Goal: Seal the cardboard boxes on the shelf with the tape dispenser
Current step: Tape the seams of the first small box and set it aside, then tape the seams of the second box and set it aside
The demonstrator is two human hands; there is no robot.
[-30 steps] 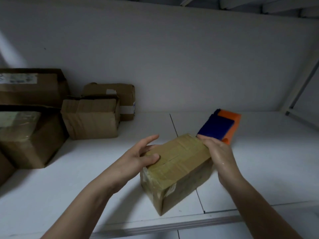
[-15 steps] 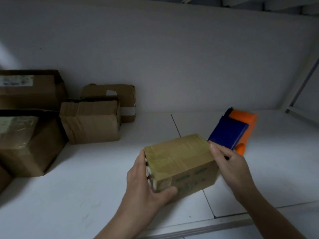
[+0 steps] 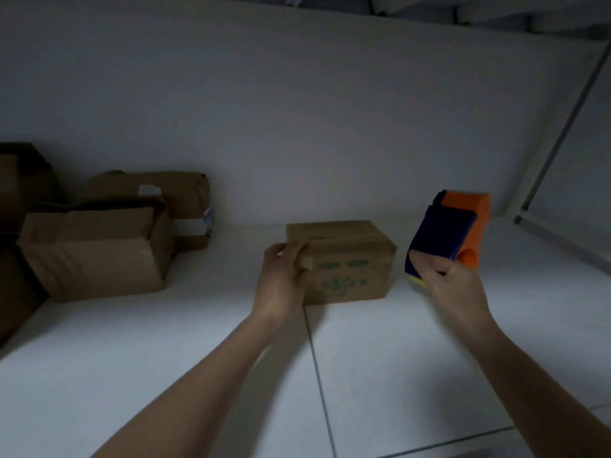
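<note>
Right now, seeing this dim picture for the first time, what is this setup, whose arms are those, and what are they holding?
No machine here: a person wears a head camera, so this one view looks down at their own bare arms. The left hand grips the left end of a small cardboard box with green print, standing on a white shelf. The right hand holds a blue and orange tape dispenser by its lower end. More cardboard boxes sit at the left.

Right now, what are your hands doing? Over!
Left hand grips small box, left end. Right hand grips tape dispenser. Other boxes far left, apart.
</note>
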